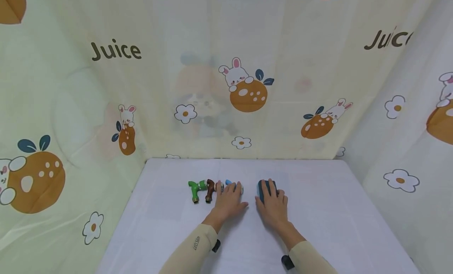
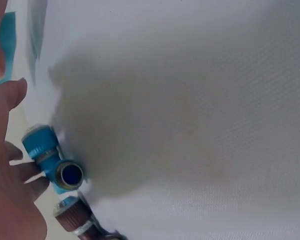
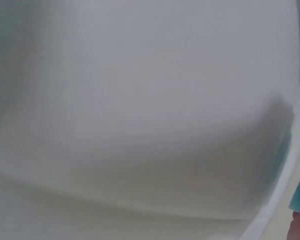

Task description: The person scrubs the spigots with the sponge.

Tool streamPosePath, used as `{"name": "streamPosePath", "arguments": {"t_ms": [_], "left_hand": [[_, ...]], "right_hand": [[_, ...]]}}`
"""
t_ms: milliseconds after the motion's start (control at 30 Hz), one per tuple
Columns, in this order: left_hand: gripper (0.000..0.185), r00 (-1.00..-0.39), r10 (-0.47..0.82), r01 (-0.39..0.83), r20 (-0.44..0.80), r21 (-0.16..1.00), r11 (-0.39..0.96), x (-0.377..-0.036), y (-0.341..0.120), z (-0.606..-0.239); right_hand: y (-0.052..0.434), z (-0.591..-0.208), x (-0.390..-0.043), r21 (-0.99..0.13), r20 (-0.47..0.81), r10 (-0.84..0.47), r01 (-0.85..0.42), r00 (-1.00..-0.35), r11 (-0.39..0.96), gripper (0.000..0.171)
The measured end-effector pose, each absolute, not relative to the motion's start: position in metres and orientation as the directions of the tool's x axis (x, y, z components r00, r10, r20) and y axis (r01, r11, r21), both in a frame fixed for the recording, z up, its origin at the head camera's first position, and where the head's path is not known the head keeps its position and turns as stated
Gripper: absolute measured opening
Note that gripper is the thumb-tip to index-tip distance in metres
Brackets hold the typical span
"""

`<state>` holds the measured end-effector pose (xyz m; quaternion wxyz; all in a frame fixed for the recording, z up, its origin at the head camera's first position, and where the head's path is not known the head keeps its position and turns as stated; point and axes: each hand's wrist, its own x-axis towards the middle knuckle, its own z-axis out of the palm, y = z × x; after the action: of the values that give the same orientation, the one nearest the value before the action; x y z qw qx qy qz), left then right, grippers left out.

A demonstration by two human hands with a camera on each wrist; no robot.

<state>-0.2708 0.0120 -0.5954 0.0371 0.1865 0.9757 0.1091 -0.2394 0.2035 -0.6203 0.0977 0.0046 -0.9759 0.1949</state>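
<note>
Positioning seems in hand: fingers spread, the left hand covers the blue tap and the right hand a dark-blue block on the worktop; lifting either would call for a pinch

Pale cloth walls with fruit prints stand left, right and behind a white-topped table.

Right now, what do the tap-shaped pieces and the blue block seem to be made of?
The green piece, brown piece and blue piece look like coloured plastic or painted metal, smooth and slightly shiny; brassy-looking rims hint at metal there. The blue block could be foam or felt: its faces look dull, but no texture shows.
</note>
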Motion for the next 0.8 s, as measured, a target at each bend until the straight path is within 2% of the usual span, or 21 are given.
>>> {"name": "streamPosePath", "arguments": {"t_ms": [167, 400, 600, 800], "left_hand": [[0.081, -0.922, 0.386, 0.370, -0.029, 0.226, 0.901, -0.271, 0.013, -0.596], [0.059, -0.923, 0.383, 0.374, 0.026, 0.287, 0.882, -0.272, 0.011, -0.607], [0.057, -0.927, 0.374, 0.350, 0.008, 0.370, 0.860, -0.266, 0.011, -0.615], [0.046, -0.932, 0.359, 0.349, 0.042, 0.361, 0.865, -0.260, 0.014, -0.613]], "right_hand": [[0.200, -0.615, -0.244, -0.358, 0.238, 0.017, -0.072, -0.971, 0.931, 0.072], [0.194, -0.612, -0.246, -0.367, 0.255, 0.014, -0.084, -0.967, 0.926, 0.073], [0.188, -0.611, -0.246, -0.384, 0.276, 0.017, -0.095, -0.961, 0.918, 0.074], [0.184, -0.606, -0.245, -0.414, 0.311, 0.012, -0.124, -0.950, 0.902, 0.072]]}}
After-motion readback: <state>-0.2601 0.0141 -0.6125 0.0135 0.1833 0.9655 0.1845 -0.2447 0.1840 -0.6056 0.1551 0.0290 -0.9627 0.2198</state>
